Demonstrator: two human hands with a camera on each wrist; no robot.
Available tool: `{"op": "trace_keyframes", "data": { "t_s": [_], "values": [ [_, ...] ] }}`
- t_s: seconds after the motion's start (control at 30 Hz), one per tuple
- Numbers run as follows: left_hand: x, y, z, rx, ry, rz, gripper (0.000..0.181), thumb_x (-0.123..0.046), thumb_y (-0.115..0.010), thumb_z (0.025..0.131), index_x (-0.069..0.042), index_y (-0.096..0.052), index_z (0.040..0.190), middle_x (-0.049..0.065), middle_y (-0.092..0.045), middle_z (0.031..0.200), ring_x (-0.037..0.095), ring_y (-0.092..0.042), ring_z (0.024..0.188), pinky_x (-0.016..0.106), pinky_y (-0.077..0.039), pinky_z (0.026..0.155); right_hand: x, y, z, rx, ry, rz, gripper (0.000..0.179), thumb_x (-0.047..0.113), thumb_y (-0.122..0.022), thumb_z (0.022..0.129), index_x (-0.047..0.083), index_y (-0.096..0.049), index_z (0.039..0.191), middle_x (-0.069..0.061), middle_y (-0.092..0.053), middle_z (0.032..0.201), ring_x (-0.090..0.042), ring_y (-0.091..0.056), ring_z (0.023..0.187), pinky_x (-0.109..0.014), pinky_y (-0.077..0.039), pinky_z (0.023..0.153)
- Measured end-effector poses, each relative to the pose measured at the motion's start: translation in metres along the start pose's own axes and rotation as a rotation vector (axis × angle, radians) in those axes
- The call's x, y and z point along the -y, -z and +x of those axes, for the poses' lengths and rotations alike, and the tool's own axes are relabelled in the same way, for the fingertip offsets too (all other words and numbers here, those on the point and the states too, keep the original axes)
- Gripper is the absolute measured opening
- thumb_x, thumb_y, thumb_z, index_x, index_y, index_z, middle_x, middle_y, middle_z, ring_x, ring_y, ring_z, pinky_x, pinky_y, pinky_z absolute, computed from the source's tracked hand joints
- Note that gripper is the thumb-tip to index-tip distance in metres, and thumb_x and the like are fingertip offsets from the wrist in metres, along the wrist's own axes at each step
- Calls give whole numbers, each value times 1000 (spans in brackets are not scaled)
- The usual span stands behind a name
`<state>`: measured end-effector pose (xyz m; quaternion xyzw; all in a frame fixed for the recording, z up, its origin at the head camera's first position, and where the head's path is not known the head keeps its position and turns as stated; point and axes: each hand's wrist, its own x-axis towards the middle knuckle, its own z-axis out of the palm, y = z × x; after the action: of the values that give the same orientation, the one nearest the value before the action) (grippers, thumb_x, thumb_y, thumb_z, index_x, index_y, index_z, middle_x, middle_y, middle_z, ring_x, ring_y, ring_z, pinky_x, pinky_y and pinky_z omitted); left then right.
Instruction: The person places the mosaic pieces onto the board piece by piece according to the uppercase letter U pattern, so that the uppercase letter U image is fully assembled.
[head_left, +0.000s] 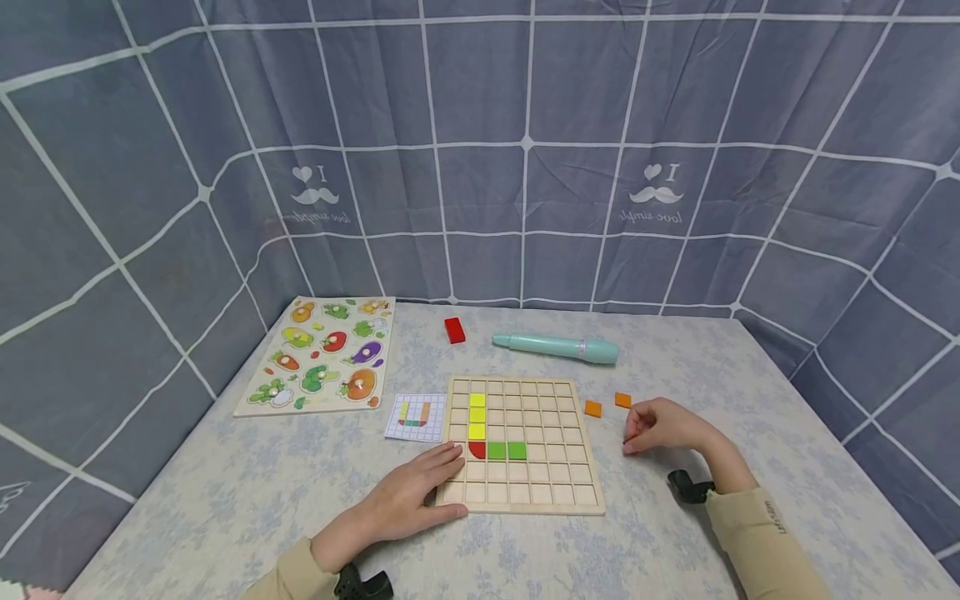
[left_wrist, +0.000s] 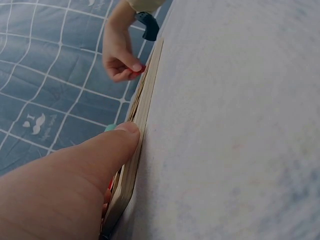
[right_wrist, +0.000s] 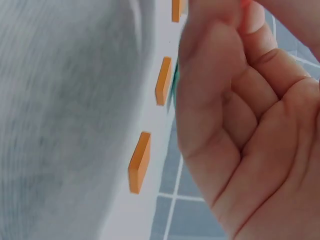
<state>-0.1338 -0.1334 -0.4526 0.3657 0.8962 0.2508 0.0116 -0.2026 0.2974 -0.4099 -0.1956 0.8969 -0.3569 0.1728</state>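
My left hand (head_left: 416, 492) rests on the lower left edge of a wooden grid board (head_left: 551, 496), fingers extended and thumb along its near edge. In the grid sit several yellow square tiles (head_left: 477, 415) in a column, a red quarter-round tile (head_left: 477, 451) and two green square tiles (head_left: 507, 451). Right of the board, my right hand (head_left: 667, 425) pinches a small red tile (left_wrist: 141, 69) between thumb and fingertips; its shape is mostly hidden. Close to that hand lie orange tiles (right_wrist: 163, 80) on the table, two in the head view and three in the right wrist view.
A pattern card (head_left: 416, 418) lies against the board's left side. Behind it is a vegetable picture board (head_left: 322, 354). A red block (head_left: 454, 330) and a teal pen-shaped object (head_left: 555, 347) lie beyond the grid. A checked curtain (head_left: 480, 192) closes off the back and sides.
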Motion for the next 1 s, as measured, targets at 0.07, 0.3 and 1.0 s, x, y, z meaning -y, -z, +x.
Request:
{"op": "trace_keyframes", "data": {
  "t_s": [0.07,0.3,1.0],
  "values": [
    [0,0,0,1,4,2,69,-55,-53,90,-5,-48,138,5,-38,147,20,-29,137,39,-31,108,3,-1,1,-1,19,18,20,16,-76,79,3,-61,81,-3,-62,71,-11,-49,58,-24,-42,54],
    [0,0,-1,-3,5,-4,69,-54,-54,90,-5,-49,138,5,-38,147,20,-29,137,39,-31,108,14,-6,8,-5,73,54,16,14,-71,84,3,-60,89,-2,-66,86,-11,-56,67,-25,-46,59],
    [0,0,0,2,8,-11,69,-54,-53,90,-6,-48,138,4,-38,147,19,-28,138,39,-31,108,63,-33,41,102,210,156,11,10,-66,88,2,-60,93,-9,-67,86,-33,-60,72,-32,-51,64]
  ]
}}
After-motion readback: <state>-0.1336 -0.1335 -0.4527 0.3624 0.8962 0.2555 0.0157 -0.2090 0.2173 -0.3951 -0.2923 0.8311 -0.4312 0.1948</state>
